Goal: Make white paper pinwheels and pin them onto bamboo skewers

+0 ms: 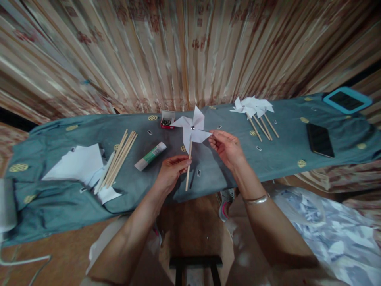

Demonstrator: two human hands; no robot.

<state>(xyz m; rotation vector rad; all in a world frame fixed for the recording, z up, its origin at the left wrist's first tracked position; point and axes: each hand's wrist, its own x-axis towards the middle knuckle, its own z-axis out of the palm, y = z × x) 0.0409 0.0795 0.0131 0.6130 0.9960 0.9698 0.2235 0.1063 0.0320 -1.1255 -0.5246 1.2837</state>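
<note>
My left hand (172,171) is closed round the wooden stick (188,167) of a white paper pinwheel (193,128), held upright over the blue cloth-covered table (268,159). A silver pin sits at the pinwheel's centre. My right hand (228,147) pinches the tip of the pinwheel's right blade between thumb and fingers. A metal bangle is on my right wrist.
Several finished pinwheels (253,107) lie at the back right. A bundle of wooden sticks (119,159) and white paper pieces (77,163) lie at the left, beside a glue stick (150,156). A small pin box (167,119), a black phone (320,140) and a blue-cased tablet (347,100) rest on the cloth.
</note>
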